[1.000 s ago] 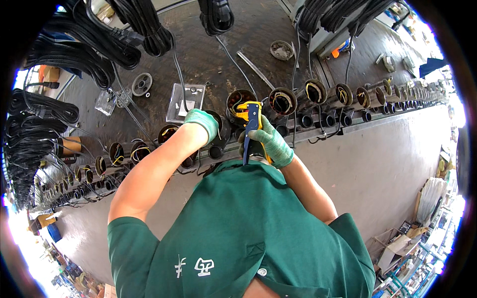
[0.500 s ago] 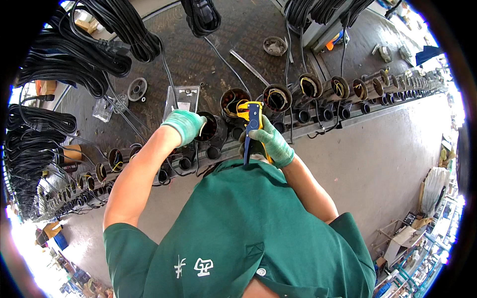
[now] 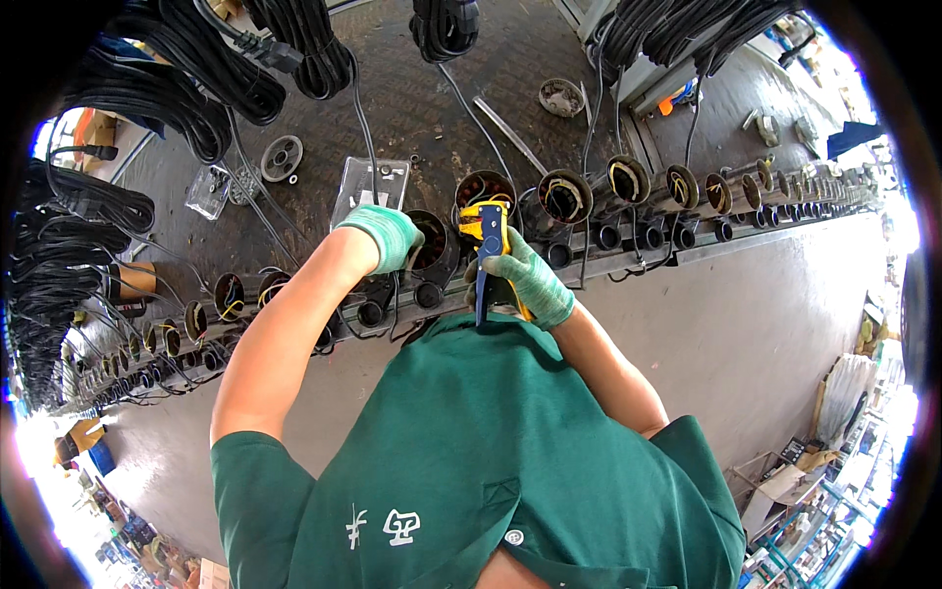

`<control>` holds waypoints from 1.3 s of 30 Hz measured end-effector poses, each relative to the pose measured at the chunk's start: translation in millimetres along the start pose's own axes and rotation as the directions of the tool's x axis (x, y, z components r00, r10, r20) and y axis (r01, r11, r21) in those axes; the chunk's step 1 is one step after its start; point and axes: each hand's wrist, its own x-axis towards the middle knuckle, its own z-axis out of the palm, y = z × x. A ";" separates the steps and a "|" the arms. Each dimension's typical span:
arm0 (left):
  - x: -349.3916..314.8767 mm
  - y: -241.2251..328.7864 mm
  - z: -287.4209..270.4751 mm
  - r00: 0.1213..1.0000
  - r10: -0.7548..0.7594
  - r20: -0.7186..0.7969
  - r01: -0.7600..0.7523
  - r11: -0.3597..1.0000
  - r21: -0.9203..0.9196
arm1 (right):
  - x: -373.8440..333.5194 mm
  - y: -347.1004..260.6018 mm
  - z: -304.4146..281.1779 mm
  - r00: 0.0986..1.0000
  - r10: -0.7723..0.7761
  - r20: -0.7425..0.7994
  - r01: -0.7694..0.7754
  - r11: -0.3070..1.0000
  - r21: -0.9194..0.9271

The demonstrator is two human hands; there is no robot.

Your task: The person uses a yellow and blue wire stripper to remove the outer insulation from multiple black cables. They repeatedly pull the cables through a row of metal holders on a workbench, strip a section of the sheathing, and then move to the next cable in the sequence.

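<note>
My right hand, in a green knitted glove, grips a wire stripper with a blue body and yellow jaws and handle. Its head is up, in front of an open metal tube with copper-coloured windings inside. At the mouth of the neighbouring dark tube is my left hand, gloved the same way. Its fingers are curled together at the tube's left rim; whatever they pinch is hidden. Just behind this hand, a grey cord runs down across a clear plastic box.
A long row of open tubes with wires, such as one tube to the right, lines the bench edge. Bundled black cables hang above. On the dark bench lie a metal strip, a round dish and a wheel.
The view has shifted, so the bench appears farther right. The wire stripper is nearer the left hand's tube. A pale wire end at my left fingers no longer shows.
</note>
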 end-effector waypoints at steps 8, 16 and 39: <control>8.3 -2.0 -3.0 0.999 -0.013 0.048 0.015 0.999 -0.031 | -3.9 0.1 -0.6 0.999 -0.032 -0.036 0.032 0.999 0.022; 23.9 -7.9 3.7 0.996 0.037 0.085 -0.046 0.993 0.109 | -4.1 -4.2 -0.6 0.999 -0.020 -0.049 0.022 0.999 0.032; 6.1 -12.7 91.3 0.562 -0.503 -0.657 -0.445 0.486 -0.752 | 27.3 9.6 5.3 0.997 -0.064 -0.038 0.059 0.992 -0.114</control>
